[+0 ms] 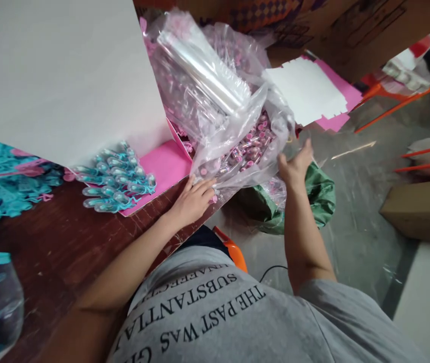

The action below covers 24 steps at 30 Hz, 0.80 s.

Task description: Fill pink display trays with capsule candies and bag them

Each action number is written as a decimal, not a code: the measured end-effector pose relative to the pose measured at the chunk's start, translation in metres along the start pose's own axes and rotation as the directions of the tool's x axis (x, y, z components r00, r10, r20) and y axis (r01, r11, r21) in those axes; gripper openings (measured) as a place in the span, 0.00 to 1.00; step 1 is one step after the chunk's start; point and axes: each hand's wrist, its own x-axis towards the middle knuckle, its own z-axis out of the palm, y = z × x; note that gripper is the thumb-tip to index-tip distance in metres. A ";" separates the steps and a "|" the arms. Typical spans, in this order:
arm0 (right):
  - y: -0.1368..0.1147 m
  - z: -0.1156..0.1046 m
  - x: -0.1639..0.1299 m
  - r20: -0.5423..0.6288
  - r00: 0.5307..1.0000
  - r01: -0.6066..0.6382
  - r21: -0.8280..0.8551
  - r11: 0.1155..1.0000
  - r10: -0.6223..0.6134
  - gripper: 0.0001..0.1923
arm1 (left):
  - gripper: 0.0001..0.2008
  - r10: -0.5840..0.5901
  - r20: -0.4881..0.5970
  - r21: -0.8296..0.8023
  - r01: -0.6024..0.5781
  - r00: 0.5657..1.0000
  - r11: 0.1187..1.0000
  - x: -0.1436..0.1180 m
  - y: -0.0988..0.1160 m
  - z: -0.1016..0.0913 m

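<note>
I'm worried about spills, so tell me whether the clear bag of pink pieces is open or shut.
Open: the clear bag has a wide gap in its film, where pink pieces show uncovered.

Dim, diffuse light leaves a pale sheen on the crumpled clear plastic bag (222, 143) and brighter glare on the flat, shiny clear sleeves (203, 70); blur softens the thin orange bars (407, 103).

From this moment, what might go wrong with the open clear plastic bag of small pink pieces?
1. The small pink pieces might spill: the open clear plastic bag lies at the edge of the dark red-brown table, near the dark-green plastic sack below.
2. The shiny clear plastic bundle rests slanted on the bag, so it may slide if the left hand pulls there.
</note>
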 end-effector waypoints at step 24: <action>-0.206 0.055 -0.078 0.487 0.653 0.020 0.754 0.656 -0.580 0.14 | 0.14 -0.596 0.129 -0.811 0.430 0.792 0.396 -0.117 0.028 -0.063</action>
